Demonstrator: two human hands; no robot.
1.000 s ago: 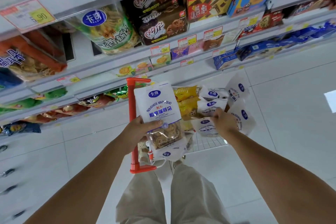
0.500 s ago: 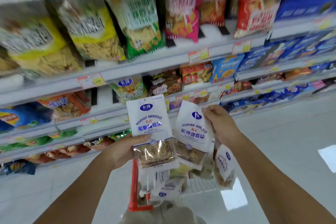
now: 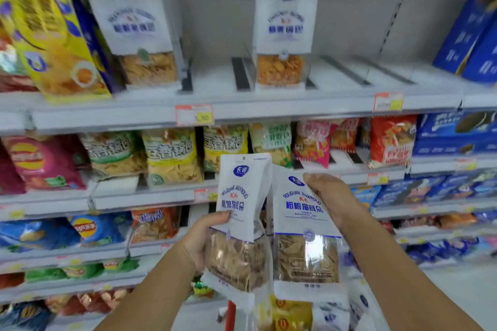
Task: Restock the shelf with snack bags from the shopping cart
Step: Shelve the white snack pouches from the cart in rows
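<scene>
White film bags with clear windows fill the head view: my left hand is closed around the left snack bag at its side edge, thumb across the printed face, and my right hand pinches the right snack bag near its top corner. Both hang upright, touching edge to edge, in front of the middle shelves and above the shopping cart, whose red handle shows at the bottom edge. Matching bags stand on the top shelf, with bare lanes beside them. I judge these light, crinkly, and slippery, the crisps inside brittle, so I would hold the stiff upper seal, not the window.
</scene>
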